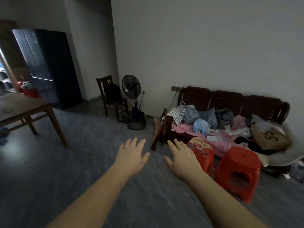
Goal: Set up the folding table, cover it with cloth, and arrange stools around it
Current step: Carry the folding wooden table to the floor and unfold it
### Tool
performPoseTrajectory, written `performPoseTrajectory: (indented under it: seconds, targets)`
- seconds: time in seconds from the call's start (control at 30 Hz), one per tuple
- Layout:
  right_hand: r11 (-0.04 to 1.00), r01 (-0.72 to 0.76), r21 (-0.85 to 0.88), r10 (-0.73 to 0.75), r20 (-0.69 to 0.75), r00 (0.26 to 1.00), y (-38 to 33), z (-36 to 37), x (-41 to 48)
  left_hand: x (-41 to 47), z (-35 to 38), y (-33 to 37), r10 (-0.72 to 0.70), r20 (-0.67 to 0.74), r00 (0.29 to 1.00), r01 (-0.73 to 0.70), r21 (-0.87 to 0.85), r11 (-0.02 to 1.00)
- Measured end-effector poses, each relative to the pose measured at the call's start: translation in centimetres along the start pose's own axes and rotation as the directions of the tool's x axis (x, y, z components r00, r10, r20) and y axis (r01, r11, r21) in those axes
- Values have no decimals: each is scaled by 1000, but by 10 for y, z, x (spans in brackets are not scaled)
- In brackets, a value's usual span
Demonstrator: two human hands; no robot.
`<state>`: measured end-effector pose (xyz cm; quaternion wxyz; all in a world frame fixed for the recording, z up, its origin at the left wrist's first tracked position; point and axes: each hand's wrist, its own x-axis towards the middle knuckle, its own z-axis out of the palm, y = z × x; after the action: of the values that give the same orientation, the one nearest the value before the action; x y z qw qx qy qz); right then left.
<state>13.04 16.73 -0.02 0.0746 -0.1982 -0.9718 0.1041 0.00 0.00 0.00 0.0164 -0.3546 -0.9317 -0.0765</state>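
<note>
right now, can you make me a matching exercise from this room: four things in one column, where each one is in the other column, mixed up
Things
1. folded table
2. black backpack
3. blue hand fan
4. pedestal fan

Places
a. on the seat of the wooden chair
b. leaning against the end of the bench
c. standing on the floor between the chair and the bench
d. lying on the pink cloth on the bench

Pairs: 1-b, 2-a, 3-d, 4-c
</note>
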Motion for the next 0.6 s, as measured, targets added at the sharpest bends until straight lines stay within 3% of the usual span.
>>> performPoseTrajectory:
  seconds: [0.6]
  targets:
    - [996, -90, -21, 91, 51, 995, -7, 60, 327, 314, 37, -125, 73, 52, 996, -75, 42, 996]
